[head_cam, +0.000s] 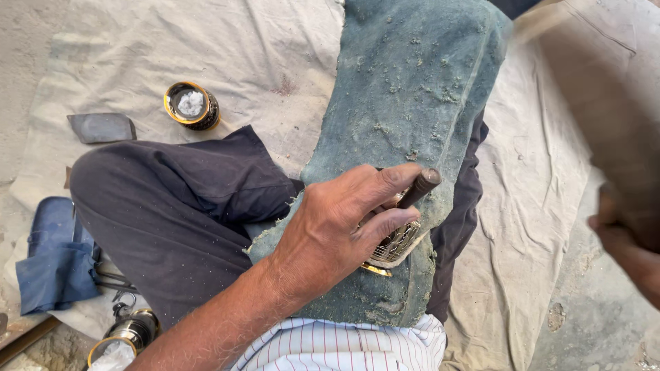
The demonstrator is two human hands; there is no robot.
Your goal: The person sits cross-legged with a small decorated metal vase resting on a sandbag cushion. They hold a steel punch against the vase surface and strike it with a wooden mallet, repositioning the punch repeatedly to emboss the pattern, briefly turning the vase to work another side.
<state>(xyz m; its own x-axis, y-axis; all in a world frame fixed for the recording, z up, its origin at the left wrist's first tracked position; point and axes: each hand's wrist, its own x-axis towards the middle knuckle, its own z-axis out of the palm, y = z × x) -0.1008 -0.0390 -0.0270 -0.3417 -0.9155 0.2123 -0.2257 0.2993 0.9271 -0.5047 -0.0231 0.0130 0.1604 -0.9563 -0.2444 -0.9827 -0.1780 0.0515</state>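
Ground: pale cloth (227,48) is spread over sandy floor, and the person is seated on it.
Lap: a worn green pad (405,89), speckled with grit, is laid over the dark trousers (172,206).
Left hand: the left hand (337,230) is closed around a dark rod-like tool (421,187), thumb along its top, while the lower fingers press a gold-rimmed patterned metal piece (393,246) against the pad's near edge.
Right hand: the right hand (629,254) is blurred at the frame's right edge; its fingers seem curled, possibly on something, but the grip cannot be told.
Doing it well: the tool tip is best kept steady on the piece, with the piece held firmly down so it is not shifted.
Around: a gold-rimmed cup (192,105) with white matter stands at the cloth's far left, a grey slab (102,127) beside it; blue cloth (55,264) and another metal cup (127,336) lie at the near left.
In the way: nothing is seen between the hands.
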